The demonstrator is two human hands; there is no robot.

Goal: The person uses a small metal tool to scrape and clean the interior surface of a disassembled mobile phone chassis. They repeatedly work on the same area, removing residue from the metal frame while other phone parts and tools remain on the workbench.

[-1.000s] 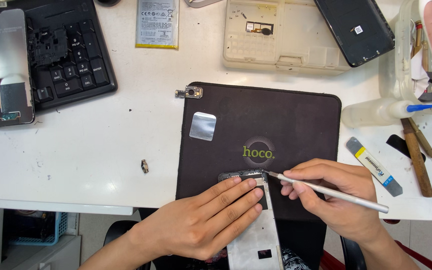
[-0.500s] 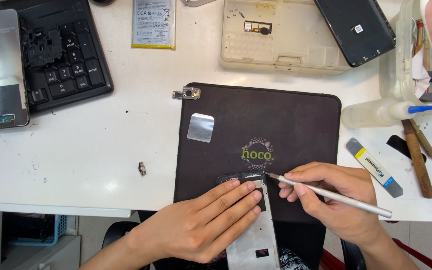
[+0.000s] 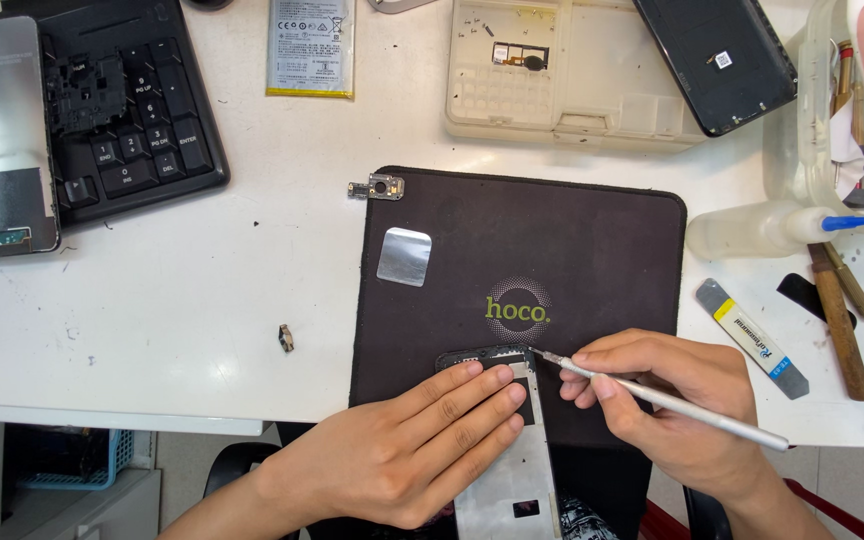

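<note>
Silver tool (image 3: 672, 402) pinched in right hand (image 3: 672, 410) — left hand (image 3: 412, 445) spread flat on phone frame (image 3: 512, 470), dark mat (image 3: 552, 260).

two hands (image 3: 392, 455), one keyboard (image 3: 132, 110), one battery (image 3: 310, 45).

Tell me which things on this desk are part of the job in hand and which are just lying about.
In use:
left hand pressing down the phone frame
right hand holding the silver tool, tip at the frame's top edge
black mat underneath

Lying about:
battery
keyboard
beige tray
black back cover
squeeze bottle
pry tool
</note>
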